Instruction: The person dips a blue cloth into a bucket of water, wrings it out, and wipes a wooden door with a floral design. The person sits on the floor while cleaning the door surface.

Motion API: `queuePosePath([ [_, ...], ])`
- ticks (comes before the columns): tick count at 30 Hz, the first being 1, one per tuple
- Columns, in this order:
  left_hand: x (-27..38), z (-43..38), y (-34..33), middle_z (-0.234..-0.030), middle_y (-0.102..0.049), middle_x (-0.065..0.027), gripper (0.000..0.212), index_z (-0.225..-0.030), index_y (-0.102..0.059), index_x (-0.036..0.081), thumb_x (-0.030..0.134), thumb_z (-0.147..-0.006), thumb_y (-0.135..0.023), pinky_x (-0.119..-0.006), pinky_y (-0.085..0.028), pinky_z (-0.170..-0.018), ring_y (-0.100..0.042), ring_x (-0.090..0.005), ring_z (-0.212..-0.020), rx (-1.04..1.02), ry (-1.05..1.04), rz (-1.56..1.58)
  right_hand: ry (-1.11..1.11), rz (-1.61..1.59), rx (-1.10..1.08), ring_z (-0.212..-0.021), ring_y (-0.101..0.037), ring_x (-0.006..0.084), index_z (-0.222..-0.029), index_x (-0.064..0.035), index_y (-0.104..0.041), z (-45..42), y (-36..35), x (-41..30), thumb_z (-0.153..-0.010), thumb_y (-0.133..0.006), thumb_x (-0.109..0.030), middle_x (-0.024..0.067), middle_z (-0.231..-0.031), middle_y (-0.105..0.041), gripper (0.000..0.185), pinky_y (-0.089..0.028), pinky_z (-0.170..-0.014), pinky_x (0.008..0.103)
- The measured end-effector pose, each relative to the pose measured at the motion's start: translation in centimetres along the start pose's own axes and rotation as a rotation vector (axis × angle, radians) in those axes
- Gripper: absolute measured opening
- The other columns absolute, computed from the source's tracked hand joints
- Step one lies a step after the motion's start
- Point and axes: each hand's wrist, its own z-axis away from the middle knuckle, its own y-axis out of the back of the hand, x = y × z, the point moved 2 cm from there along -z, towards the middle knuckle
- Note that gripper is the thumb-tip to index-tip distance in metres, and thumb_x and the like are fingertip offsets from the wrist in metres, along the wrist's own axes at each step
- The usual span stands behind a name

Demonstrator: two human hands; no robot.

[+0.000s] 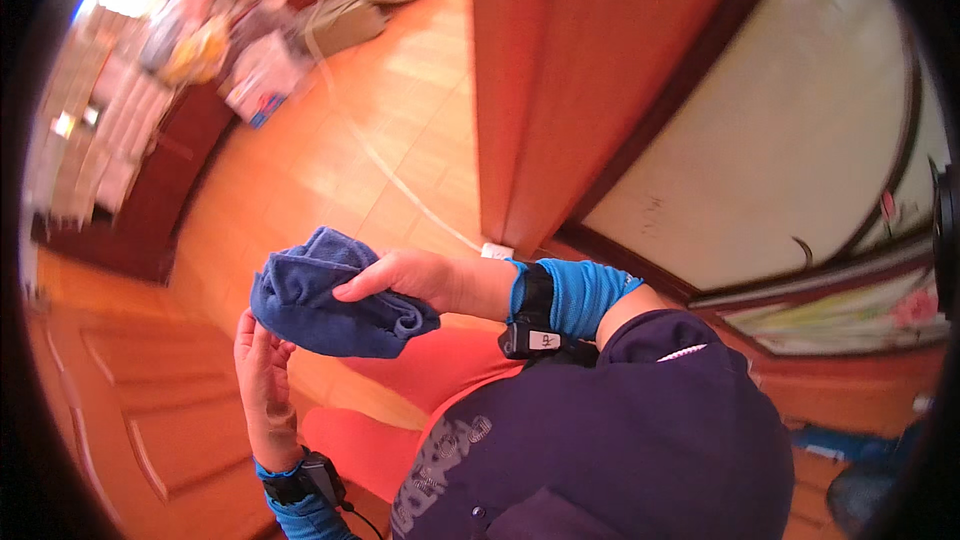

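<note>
A folded dark blue cloth, apparently towelling, is held up in front of my body. My right hand grips it from the right, with the thumb lying across its top face and the other fingers hidden underneath. My left hand is at the lower left edge of the cloth, touching or just beneath it. Some left fingertips are hidden by the fabric, and the other fingers are loosely curled. A black device is strapped over a blue sleeve on my right forearm, and another device is on my left wrist.
A white cable crosses the tiled floor to a white power block beside an orange-brown wooden panel. Bags and stacked packs lie on dark red furniture. A panelled wooden door stands lower left.
</note>
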Motion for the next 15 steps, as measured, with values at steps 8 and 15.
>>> queuePosePath([
  [8,-3.7,-5.5,-7.9,-0.093,-0.064,-0.0066,0.019,-0.109,-0.057,0.006,0.019,-0.096,-0.057,-0.019,-0.046,-0.058,-0.061,-0.0107,-0.072,-0.373,0.166,-0.177,0.654,0.090,0.326,-0.103,-0.065,0.0256,-0.129,0.0015,-0.050,12.2,-4.6,-6.1,-0.092,-0.058,-0.015,0.0163,-0.120,-0.062,0.041,-0.051,-0.094,0.0390],
  [15,-14.0,-7.9,-9.4,-0.092,-0.068,-0.0046,0.031,-0.107,-0.059,0.011,0.039,-0.097,-0.053,-0.029,-0.053,-0.063,-0.065,-0.0168,-0.073,-0.505,0.479,0.048,1.404,0.274,0.448,-0.114,-0.059,0.0281,-0.132,-0.0012,-0.048,25.1,-12.5,-9.4,-0.095,-0.054,-0.027,0.0158,-0.129,-0.057,0.045,-0.048,-0.098,0.0448],
])
